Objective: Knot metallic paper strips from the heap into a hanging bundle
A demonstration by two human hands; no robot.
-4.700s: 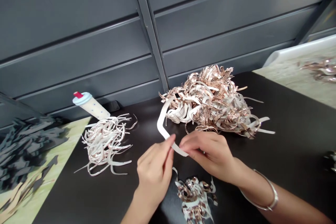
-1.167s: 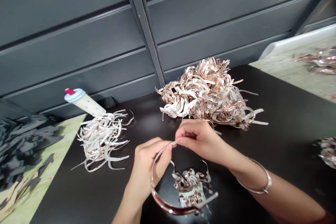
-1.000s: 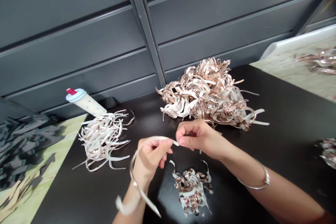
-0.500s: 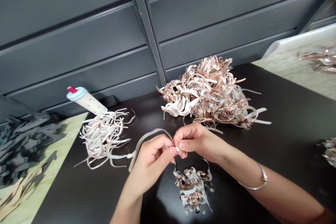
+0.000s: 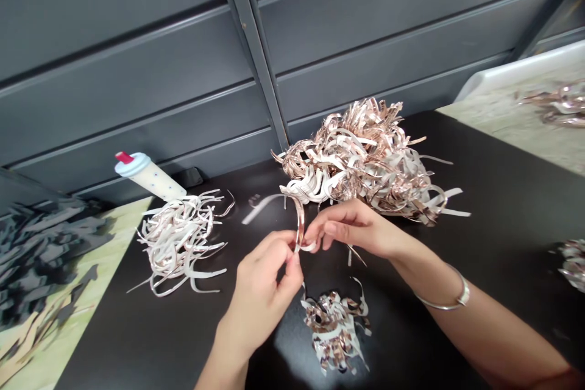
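A thin strip (image 5: 300,219), white on one side and shiny rose gold on the other, arches up over the table's middle. My left hand (image 5: 269,283) pinches its lower end between thumb and fingertips. Close beside it, my right hand (image 5: 350,228) has its fingers pressed together around the short curled end of the strip. Below both hands lies a small pile of crinkled rose-gold and white pieces (image 5: 337,332). A large heap of rose-gold and white strips (image 5: 365,161) is behind my right hand. Mostly white strips (image 5: 180,241) lie in a looser pile to the left.
A white cup with a pale blue lid (image 5: 153,177) and a dark flat object (image 5: 194,177) are near the grey panelled wall (image 5: 183,67). Dark scraps (image 5: 41,256) cover the far left surface. More shiny pieces (image 5: 573,262) sit at the right edge of the black table (image 5: 498,219).
The strip has swung from low on the left to an upright arch. My left hand has turned slightly, and my right hand has shifted up a little.
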